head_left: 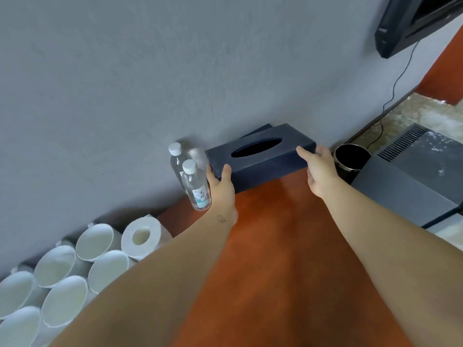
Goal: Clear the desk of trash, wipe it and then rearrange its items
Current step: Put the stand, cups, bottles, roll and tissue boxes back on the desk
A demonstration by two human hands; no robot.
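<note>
A dark blue tissue box with an oval slot on top sits at the far end of the brown desk, against the grey wall. My left hand grips its near left corner, thumb on top. My right hand grips its right end. Behind the box a second dark flat object peeks out. Two clear water bottles with white caps stand just left of the box, beside my left hand.
Several white toilet paper rolls lie stacked at the left along the wall. A black round bin stands on the floor right of the desk, next to a grey box-shaped appliance. A wall-mounted screen with a hanging cable is at top right.
</note>
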